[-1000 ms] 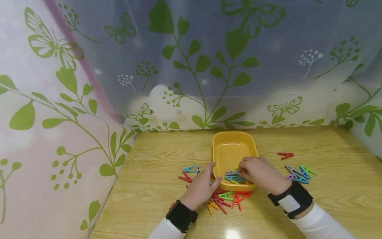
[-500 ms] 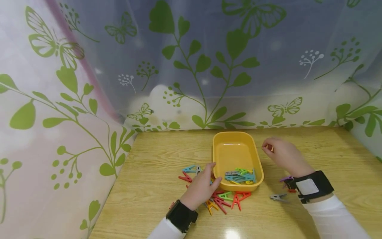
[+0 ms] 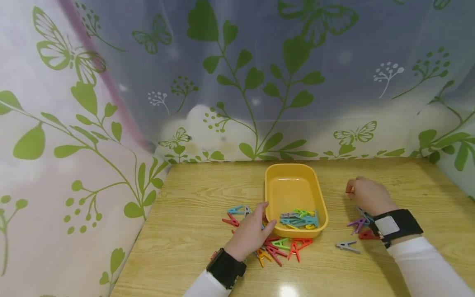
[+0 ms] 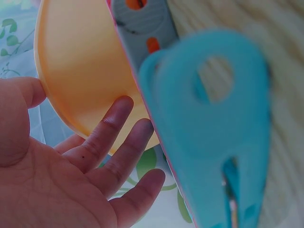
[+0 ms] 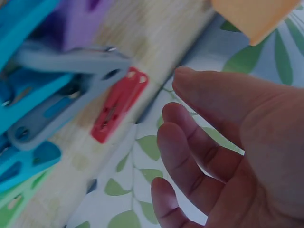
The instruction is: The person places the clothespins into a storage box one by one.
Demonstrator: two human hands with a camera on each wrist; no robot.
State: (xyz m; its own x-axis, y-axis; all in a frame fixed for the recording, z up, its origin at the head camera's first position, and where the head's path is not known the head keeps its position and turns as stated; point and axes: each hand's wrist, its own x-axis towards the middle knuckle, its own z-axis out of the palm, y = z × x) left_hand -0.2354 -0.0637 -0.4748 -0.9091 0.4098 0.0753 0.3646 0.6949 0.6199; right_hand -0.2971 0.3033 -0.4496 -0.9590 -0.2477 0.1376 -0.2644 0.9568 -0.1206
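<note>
My left hand (image 3: 249, 233) rests at the near left corner of a yellow plastic tray (image 3: 293, 190), thumb at the rim and relaxed fingers along its outer wall. Blue, grey, green and yellow clothespins (image 3: 299, 219) lie in the tray's near end. Close to the left wrist camera, a light blue clothespin (image 4: 213, 128) looms large. My right hand (image 3: 371, 196), fingers loosely bent and holding nothing, hovers over the table right of the tray. Near its fingertips lies a red clothespin (image 5: 118, 105), mostly hidden by the hand in the head view.
Under and around the left hand is a pile of mixed clothespins (image 3: 274, 247). A grey clothespin (image 3: 346, 246) lies right of the tray, with a purple clothespin (image 3: 357, 225) and others partly behind the right wrist. A patterned curtain (image 3: 237, 82) borders the wooden table (image 3: 208, 181).
My right hand has let go of a green clothespin in the tray, then swung out to the right, over the red clothespin. The left hand has stayed put.
</note>
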